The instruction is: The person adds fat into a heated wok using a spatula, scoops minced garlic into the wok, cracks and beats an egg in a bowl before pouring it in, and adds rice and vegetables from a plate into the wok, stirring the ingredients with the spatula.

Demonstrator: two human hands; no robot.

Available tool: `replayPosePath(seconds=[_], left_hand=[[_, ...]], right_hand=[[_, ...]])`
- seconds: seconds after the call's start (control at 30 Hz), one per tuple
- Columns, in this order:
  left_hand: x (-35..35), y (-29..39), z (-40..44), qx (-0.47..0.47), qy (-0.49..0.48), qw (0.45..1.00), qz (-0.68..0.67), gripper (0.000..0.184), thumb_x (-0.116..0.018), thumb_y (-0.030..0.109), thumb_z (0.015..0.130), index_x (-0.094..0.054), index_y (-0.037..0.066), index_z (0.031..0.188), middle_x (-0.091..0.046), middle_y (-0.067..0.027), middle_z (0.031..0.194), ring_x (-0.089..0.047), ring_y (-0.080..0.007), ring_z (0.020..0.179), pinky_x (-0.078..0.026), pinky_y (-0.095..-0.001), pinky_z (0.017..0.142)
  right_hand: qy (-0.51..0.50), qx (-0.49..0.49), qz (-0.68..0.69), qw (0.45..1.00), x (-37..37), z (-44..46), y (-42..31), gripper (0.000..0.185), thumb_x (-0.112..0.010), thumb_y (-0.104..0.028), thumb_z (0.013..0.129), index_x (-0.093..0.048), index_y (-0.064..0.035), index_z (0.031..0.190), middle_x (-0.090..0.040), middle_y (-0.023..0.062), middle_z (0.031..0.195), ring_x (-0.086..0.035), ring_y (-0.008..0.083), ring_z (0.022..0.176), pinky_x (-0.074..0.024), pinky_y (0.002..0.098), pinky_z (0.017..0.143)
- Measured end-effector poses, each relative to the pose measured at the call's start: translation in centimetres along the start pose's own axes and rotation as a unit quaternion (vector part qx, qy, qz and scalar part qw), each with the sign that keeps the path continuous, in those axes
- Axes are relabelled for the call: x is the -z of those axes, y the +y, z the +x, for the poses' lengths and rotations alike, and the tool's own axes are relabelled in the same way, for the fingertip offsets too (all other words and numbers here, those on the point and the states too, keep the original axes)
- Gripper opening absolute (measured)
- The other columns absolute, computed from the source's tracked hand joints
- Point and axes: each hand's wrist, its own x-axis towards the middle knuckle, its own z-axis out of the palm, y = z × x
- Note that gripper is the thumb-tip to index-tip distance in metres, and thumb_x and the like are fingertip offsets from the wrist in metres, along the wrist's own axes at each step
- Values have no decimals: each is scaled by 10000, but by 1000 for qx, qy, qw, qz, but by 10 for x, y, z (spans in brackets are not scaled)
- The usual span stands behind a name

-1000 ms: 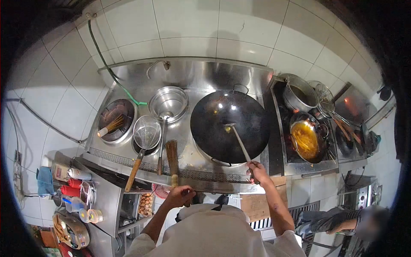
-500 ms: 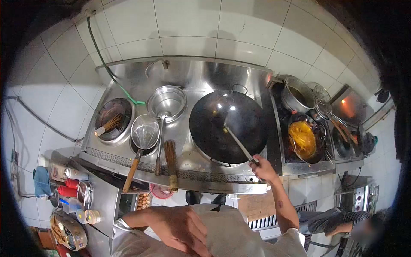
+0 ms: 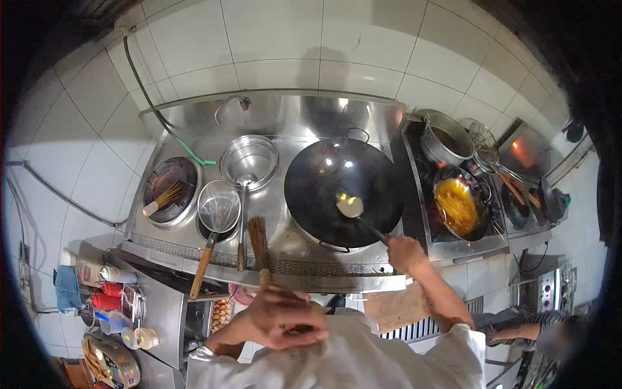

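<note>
My right hand [image 3: 407, 254] is closed round the handle of a wok spatula [image 3: 350, 207], whose flat pale head lies inside a large black wok [image 3: 311, 188]. Small yellow pieces [image 3: 343, 196] show at the spatula's far edge. In front of my chest, my left hand [image 3: 285, 316] has loosely bent, slightly blurred fingers, and nothing shows in them. Just beyond it, a bamboo wok brush [image 3: 258, 243] lies on the steel range. To the brush's left are a long-handled ladle [image 3: 243, 220] and a wire strainer [image 3: 219, 206] with a wooden handle.
A steel bowl [image 3: 249, 162] stands behind the strainer. At left, another bamboo brush [image 3: 165, 198] lies in a round basin. On the right are a pan of yellow food [image 3: 460, 206] and a deep pot [image 3: 447, 139]. Squeeze bottles [image 3: 107, 301] stand lower left; another person is lower right.
The spatula's head has turned its flat face up and come nearer, with yellow pieces beside it. My left hand has moved forward from my chest towards the brush, its fingers now more bent.
</note>
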Motion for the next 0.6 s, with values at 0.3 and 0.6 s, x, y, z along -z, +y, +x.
replayPosePath(seconds=[0.3,0.6], left_hand=[[-41,-97,-110,442,112,890,1,238,-752,255,905,-636,67,816,-624,-31,639,-550,-94,544,-431,-272,529],[-122,-184,-249,604,-120,783,87,435,-638,533,906,-731,114,980,-747,-78,801,-734,-262,794,-567,-396,728]], right_hand=[[19,-3,37,999,8,-1,7,324,-565,-170,889,-626,-18,1169,-705,250,965,-715,399,919,-585,484,809],[-36,-46,19,998,11,10,17,559,-539,-127,886,-481,-59,1437,-686,274,1063,-694,421,993,-565,500,883]])
